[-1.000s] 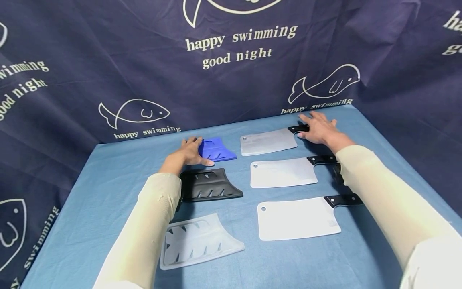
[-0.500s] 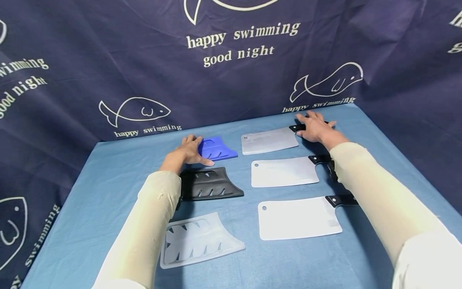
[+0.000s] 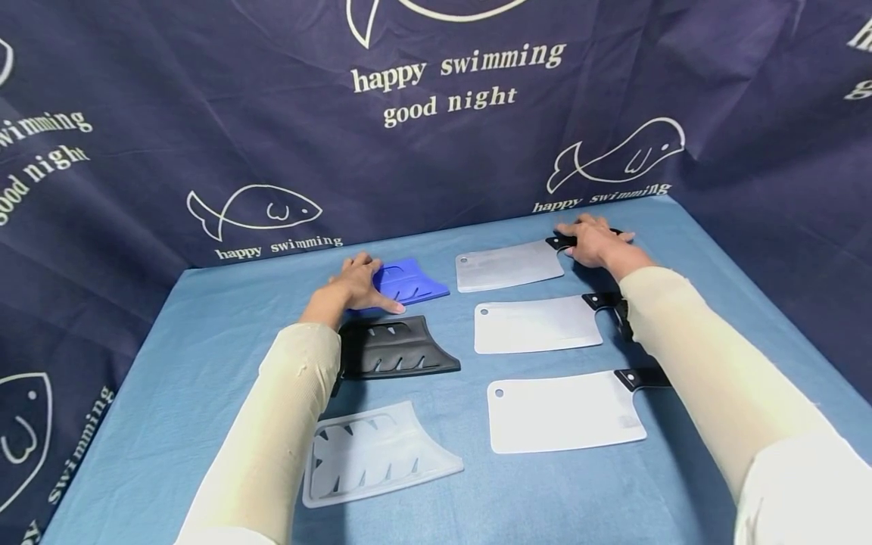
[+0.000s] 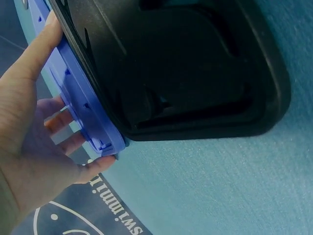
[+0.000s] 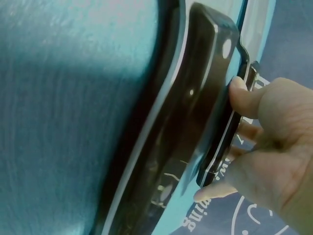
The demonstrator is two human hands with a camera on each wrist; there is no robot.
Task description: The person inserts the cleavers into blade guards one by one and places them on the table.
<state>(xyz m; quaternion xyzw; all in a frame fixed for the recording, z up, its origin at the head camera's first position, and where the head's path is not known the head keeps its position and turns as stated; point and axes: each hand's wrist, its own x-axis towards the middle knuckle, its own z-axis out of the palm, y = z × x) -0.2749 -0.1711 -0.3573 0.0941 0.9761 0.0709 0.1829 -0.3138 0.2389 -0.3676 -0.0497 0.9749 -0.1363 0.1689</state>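
My left hand (image 3: 356, 286) spans the closed end of a blue blade sheath (image 3: 412, 281) at the back of the table. In the left wrist view its thumb lies along the sheath's near edge, and the fingertips (image 4: 61, 120) bend against the far side. My right hand (image 3: 594, 244) grips the black handle of the farthest cleaver (image 3: 509, 266), whose blade points left toward the blue sheath. The right wrist view shows the thumb on the near side of that handle (image 5: 222, 142), with fingers partly hidden behind it.
Nearer lie a black sheath (image 3: 402, 348) and a translucent white sheath (image 3: 384, 454), under and beside my left forearm. Two more cleavers, a middle one (image 3: 534, 327) and a near one (image 3: 562, 416), lie to the right. A dark fish-print curtain (image 3: 436, 174) rises behind the blue-covered table (image 3: 225, 363).
My right hand has settled lower and its fingers have drawn in round the cleaver handle. My left hand has closed in on the blue sheath, which has shifted slightly. The other pieces stay put.
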